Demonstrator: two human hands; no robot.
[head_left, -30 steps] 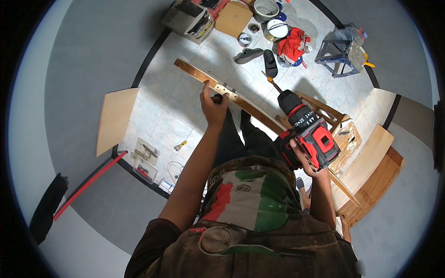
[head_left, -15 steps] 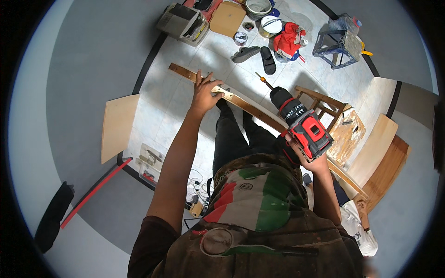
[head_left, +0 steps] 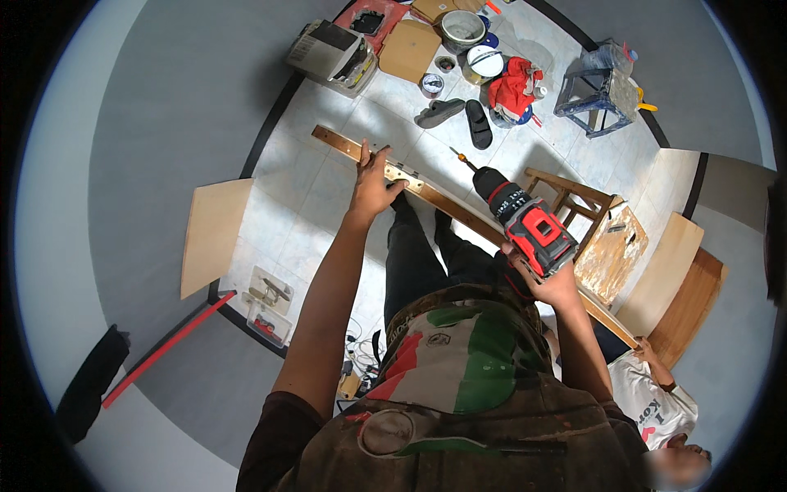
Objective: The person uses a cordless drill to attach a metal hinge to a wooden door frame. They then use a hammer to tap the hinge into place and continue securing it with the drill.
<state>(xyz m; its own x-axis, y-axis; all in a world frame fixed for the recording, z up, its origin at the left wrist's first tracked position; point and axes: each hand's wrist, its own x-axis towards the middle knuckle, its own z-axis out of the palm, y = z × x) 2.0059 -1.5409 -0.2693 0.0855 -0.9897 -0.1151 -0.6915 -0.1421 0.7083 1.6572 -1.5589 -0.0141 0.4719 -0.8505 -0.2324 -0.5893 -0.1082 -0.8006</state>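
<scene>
A long, narrow wooden board [head_left: 459,209] runs slantwise from the far left to the near right. On it, near its far end, lies a pale metal hinge [head_left: 403,176] with screw holes. My left hand [head_left: 373,187] grips the board beside this hinge, fingers over the far edge and thumb at the plate. A red and black cordless drill [head_left: 537,231] is in my right hand [head_left: 551,283], above the board. Its driver bit [head_left: 461,156] points up and left, apart from the hinge. Part of my right grip is hidden behind the drill body.
At the right, another person's hand [head_left: 645,351] touches the board's near end. A worn wooden stool [head_left: 611,254] and leaning planks [head_left: 668,279] stand there. Farther off are slippers [head_left: 479,125], buckets [head_left: 464,29] and a paint-stained step stool [head_left: 598,98]. A plastic tool case [head_left: 270,307] lies left.
The view has shifted, showing more of the other person at right. My left thumb has moved onto the hinge's edge. The drill stays in my right hand, its bit still apart from the board.
</scene>
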